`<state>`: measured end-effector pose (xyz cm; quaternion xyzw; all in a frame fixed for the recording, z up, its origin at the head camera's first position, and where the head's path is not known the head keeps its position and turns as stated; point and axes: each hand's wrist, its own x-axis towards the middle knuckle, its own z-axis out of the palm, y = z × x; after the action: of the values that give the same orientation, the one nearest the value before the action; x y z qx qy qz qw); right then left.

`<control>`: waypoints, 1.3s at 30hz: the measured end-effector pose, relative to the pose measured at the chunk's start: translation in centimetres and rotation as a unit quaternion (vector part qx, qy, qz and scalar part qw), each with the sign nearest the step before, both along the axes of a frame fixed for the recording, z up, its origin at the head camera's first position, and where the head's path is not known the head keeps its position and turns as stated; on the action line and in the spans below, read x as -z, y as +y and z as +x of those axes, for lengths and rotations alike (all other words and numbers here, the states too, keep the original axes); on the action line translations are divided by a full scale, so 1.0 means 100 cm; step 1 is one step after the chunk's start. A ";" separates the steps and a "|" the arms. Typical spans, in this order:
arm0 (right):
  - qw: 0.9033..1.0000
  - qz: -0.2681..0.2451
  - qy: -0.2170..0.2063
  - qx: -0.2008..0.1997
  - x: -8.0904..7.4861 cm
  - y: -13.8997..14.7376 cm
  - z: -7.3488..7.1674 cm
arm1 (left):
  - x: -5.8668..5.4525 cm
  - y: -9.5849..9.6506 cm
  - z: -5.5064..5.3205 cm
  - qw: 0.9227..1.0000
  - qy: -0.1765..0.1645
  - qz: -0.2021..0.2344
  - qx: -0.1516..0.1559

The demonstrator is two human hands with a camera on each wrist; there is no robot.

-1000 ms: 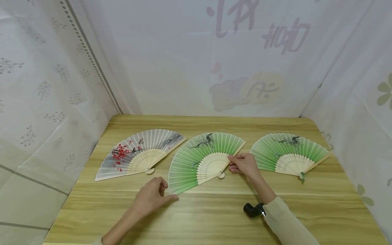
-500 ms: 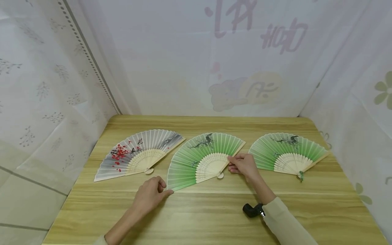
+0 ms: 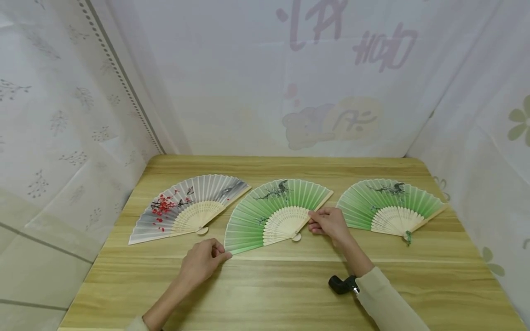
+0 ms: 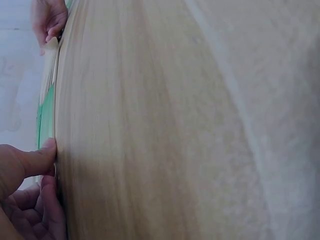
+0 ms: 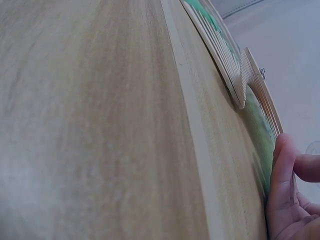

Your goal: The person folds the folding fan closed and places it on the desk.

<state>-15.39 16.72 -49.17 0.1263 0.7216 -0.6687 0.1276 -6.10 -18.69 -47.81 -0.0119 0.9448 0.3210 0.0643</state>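
A green folding fan (image 3: pixel 248 220) with a dark branch print lies spread in the middle of the table. At its lower left corner my left hand (image 3: pixel 200 262) pinches the edge between thumb and fingers. The left wrist view shows that thumb (image 4: pixel 37 161) on the fan's green end. My right hand (image 3: pixel 331 223) pinches the right outer stick near the pale ribs; in the right wrist view its thumb and finger (image 5: pixel 282 155) meet on the stick. The fan's pivot end (image 3: pixel 296 237) sticks out between the hands.
A grey folding fan (image 3: pixel 151 225) with red blossoms lies spread on the left. On the right lies another green fan (image 3: pixel 358 209) with a green tassel (image 3: pixel 408 237). A black device (image 3: pixel 341 284) is at the right wrist. Printed curtains (image 3: pixel 232 92) enclose the wooden table (image 3: pixel 281 294).
My left hand has moved slightly up, and its thumb now meets the fan's corner. The middle fan's lower left edge has shifted up and left a little. My right hand stays nearly still.
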 end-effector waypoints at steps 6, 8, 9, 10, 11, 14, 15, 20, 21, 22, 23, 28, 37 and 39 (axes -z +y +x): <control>1.000 -0.013 -0.001 -0.001 0.000 0.001 0.000 | 0.000 0.000 0.000 1.000 0.004 0.005 0.004; 1.000 -0.017 -0.001 -0.003 0.000 0.001 0.000 | 0.000 -0.001 -0.001 1.000 0.004 0.009 0.006; 1.000 -0.021 -0.002 -0.003 0.000 0.001 0.000 | 0.001 -0.002 -0.001 1.000 0.004 0.011 0.007; 1.000 -0.026 -0.003 -0.003 -0.001 0.000 -0.001 | 0.001 -0.002 -0.001 1.000 0.005 0.012 0.008; 1.000 -0.030 -0.002 -0.004 -0.001 0.001 -0.002 | 0.001 -0.003 -0.002 1.000 0.007 0.013 0.008; 0.999 -0.046 0.005 -0.006 -0.003 0.001 -0.003 | 0.002 -0.004 -0.005 1.000 0.013 0.017 0.010; 0.999 -0.052 0.008 -0.004 -0.004 0.002 -0.004 | 0.001 -0.004 -0.006 1.000 0.017 0.018 0.012; 0.997 -0.074 0.027 0.001 -0.009 0.006 -0.007 | -0.003 -0.004 -0.015 0.998 0.044 0.034 0.025; 0.997 -0.076 0.029 0.003 -0.010 0.007 -0.007 | -0.004 -0.004 -0.017 0.998 0.048 0.038 0.028; 0.997 -0.076 0.031 0.003 -0.011 0.008 -0.008 | -0.004 -0.003 -0.019 0.997 0.051 0.044 0.031; 0.997 -0.075 0.033 0.002 -0.012 0.008 -0.008 | -0.005 -0.003 -0.021 0.997 0.053 0.051 0.033; 0.997 -0.068 0.045 -0.001 -0.018 0.015 -0.010 | -0.007 -0.002 -0.033 0.993 0.055 0.098 0.045; 0.994 -0.083 0.065 -0.006 -0.021 0.022 -0.009 | -0.011 -0.003 -0.054 0.987 0.050 0.149 0.038; 0.994 -0.089 0.069 -0.006 -0.021 0.022 -0.008 | -0.012 -0.004 -0.058 0.986 0.049 0.156 0.031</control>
<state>-16.21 18.92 -47.06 0.0640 0.6668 -0.7367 0.0925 -11.92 -19.04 -46.57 0.0433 0.8849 0.4629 0.0283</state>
